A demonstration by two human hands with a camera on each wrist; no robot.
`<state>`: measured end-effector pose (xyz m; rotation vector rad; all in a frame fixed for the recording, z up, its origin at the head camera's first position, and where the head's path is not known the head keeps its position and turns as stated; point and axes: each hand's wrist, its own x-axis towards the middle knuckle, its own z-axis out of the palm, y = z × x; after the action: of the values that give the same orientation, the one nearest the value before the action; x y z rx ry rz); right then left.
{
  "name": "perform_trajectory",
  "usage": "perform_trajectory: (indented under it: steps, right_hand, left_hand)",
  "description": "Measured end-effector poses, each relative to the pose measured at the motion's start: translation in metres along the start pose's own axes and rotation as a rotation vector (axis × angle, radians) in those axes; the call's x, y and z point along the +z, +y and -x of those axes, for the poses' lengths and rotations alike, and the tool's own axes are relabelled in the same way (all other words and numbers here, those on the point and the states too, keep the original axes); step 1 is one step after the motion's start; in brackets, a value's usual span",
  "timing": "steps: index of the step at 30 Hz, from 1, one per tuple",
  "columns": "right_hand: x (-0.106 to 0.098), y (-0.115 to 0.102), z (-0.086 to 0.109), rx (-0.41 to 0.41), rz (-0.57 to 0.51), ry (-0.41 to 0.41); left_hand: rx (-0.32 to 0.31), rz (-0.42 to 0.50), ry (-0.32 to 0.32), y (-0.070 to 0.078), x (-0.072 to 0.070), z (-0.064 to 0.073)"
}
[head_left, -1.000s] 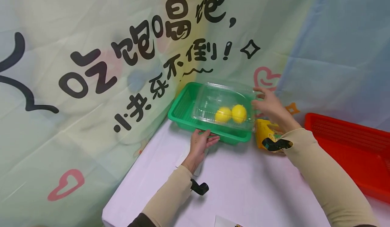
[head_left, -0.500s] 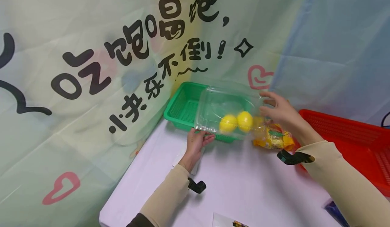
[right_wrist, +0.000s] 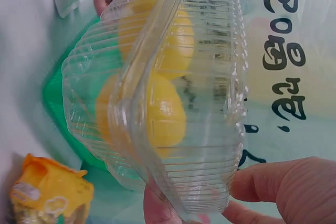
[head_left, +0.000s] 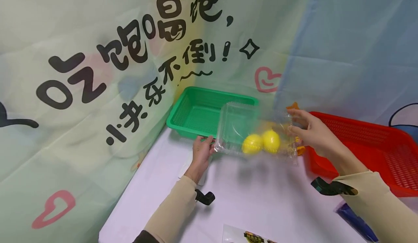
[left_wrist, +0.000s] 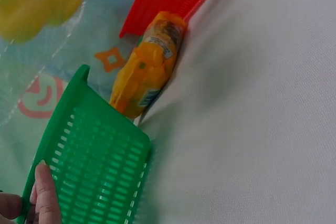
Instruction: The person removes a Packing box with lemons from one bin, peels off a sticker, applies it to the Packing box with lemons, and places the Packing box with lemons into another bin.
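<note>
In the head view my right hand (head_left: 316, 134) holds a clear plastic clamshell box (head_left: 233, 127) by its right end. The right wrist view shows the thumb and fingers pinching the box's corner. Two lemons (head_left: 261, 142) lie inside the closed box, side by side. The box is tilted and hangs over the right part of a green plastic basket (head_left: 177, 129) and the table in front of it. My left hand (head_left: 200, 154) pinches the basket's front rim, with thumb and finger on either side of it in the left wrist view (left_wrist: 44, 198). The basket's visible floor is bare.
A yellow snack packet (left_wrist: 149, 64) lies between the green basket and a red basket (head_left: 346, 141) on the right. A dark blue packet (head_left: 356, 221) and a printed white sheet (head_left: 233, 234) lie nearer. Printed cloth (head_left: 130, 199) hangs behind the table.
The right hand has moved the box with the lemons to the right and toward me, out from above most of the green basket. The left hand stays at the basket's rim.
</note>
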<state>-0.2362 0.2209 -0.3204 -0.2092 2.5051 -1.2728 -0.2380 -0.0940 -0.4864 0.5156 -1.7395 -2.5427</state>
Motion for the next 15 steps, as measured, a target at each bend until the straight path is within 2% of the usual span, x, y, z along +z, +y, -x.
perform_trajectory:
  steps: [9, 15]
  right_hand:
    - [0.002, 0.030, 0.030, 0.017, 0.033, 0.041]
    - [0.004, 0.049, 0.051, 0.003, 0.065, 0.066]
  left_hand:
    - [0.008, 0.116, -0.059, 0.000, 0.000, 0.002]
    - [0.000, 0.137, -0.066, 0.000, 0.000, 0.003]
